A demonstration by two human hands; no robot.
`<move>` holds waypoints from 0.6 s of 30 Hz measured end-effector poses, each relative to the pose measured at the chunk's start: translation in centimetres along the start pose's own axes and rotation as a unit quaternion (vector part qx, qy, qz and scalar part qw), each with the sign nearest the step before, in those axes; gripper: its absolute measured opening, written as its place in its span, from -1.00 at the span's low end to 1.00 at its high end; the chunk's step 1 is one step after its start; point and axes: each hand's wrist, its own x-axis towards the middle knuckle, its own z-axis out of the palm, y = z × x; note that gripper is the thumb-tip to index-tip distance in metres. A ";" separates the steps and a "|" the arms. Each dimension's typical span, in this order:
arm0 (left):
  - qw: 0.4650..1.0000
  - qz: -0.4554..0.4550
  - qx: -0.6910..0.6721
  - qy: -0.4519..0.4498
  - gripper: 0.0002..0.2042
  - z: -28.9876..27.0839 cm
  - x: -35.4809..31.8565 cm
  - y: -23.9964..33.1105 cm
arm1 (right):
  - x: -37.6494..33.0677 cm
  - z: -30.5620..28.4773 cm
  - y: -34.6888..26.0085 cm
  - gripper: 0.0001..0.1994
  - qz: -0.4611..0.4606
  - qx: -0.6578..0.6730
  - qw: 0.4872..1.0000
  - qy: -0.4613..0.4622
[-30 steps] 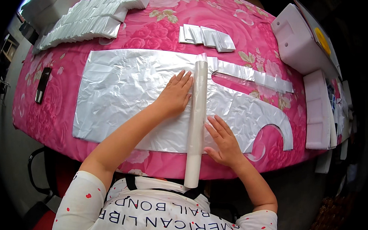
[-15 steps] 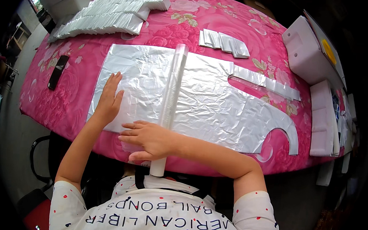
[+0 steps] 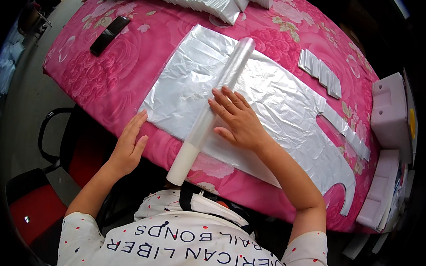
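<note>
A silvery-white plastic bag with two handle strips lies flat, its handles toward the right. Across its left part rests a long tube wrapped in clear film, slanting from far right to near left, its near end past the table edge. My right hand is open, its spread fingertips over the middle of the tube and the palm just right of it. Whether it presses down, I cannot tell. My left hand is open with nothing in it, its fingertips at the bag's near left corner.
A pink flowered cloth covers the table. A black phone lies at the far left, long rows of folded white packets at the back. A smaller row lies right of them. White foam boxes stand at the right edge.
The view has turned and shifted. My left hand has left the bag's surface for its near left corner. My right hand has moved from left of the tube, farther up along it.
</note>
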 end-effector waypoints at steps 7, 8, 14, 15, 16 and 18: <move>0.996 0.013 0.083 0.023 -0.37 0.4 -0.1 1.5 | 10.8 4.3 -2.3 -0.49 -0.011 -0.018 1.000 -0.020; 0.992 -0.026 0.120 0.008 -0.32 0.7 0.1 1.9 | 11.9 5.3 -2.9 -0.50 0.019 -0.013 0.999 0.024; 0.980 -0.087 0.178 0.016 -0.16 1.5 0.6 1.7 | 14.3 8.4 -4.9 -0.38 0.199 0.053 0.947 0.245; 0.990 -0.097 0.106 0.004 -0.22 1.5 0.6 1.5 | 14.1 8.6 -5.1 -0.33 0.236 0.073 0.934 0.257; 0.994 -0.105 0.033 -0.008 -0.27 1.4 0.7 1.4 | 13.7 8.8 -5.2 -0.27 0.273 0.093 0.919 0.268; 0.972 -0.152 -0.171 -0.053 -0.35 1.4 0.5 1.8 | 12.9 8.4 -5.3 -0.17 0.327 0.222 0.869 0.298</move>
